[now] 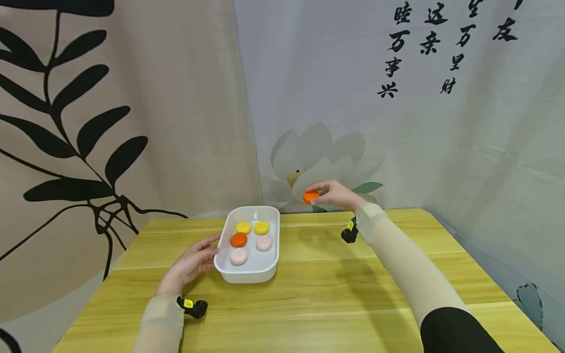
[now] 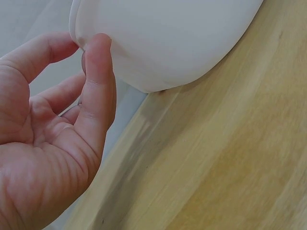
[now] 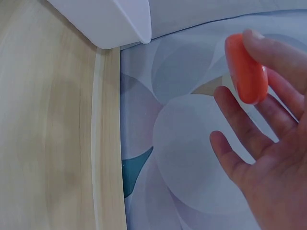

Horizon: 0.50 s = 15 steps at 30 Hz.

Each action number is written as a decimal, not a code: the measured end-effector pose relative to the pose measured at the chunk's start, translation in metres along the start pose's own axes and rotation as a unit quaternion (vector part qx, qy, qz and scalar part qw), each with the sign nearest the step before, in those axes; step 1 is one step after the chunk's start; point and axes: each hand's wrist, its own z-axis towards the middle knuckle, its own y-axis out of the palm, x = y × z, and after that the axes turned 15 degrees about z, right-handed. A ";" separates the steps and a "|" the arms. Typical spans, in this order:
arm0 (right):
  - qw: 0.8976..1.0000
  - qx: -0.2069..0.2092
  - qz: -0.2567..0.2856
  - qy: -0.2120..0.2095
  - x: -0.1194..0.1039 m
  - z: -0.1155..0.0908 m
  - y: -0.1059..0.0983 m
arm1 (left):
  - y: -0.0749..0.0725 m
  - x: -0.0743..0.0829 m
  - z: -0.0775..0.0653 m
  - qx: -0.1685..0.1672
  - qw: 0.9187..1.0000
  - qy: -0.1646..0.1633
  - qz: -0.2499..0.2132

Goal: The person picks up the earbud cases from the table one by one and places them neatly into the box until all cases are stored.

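A white rectangular tray [image 1: 272,260] stands on the table, with two yellow discs [image 1: 261,227], an orange disc [image 1: 239,239] and two pale pink discs [image 1: 264,243] lying inside. My left hand [image 1: 197,260] is at the tray's left side. In the left wrist view, its thumb and a finger [image 2: 98,72] pinch the tray rim [image 2: 76,28]. Up and to the right of the tray, my right hand [image 1: 337,194] holds another glossy, rounded orange disc [image 3: 247,72] in the air between thumb and fingers, near the table's far edge. Its other fingers are spread and touch nothing.
The wooden table [image 1: 318,304] ends at a hanging cloth backdrop [image 1: 198,122] printed with leaves, a flower and characters. Small black wrist cameras [image 1: 194,308] are worn on both wrists. The right forearm [image 1: 410,264] reaches over the table's right half.
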 end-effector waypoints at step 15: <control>1.000 0.006 0.011 -0.003 -0.005 0.000 -0.003 | 0.000 0.000 0.000 -0.001 1.000 -0.001 0.000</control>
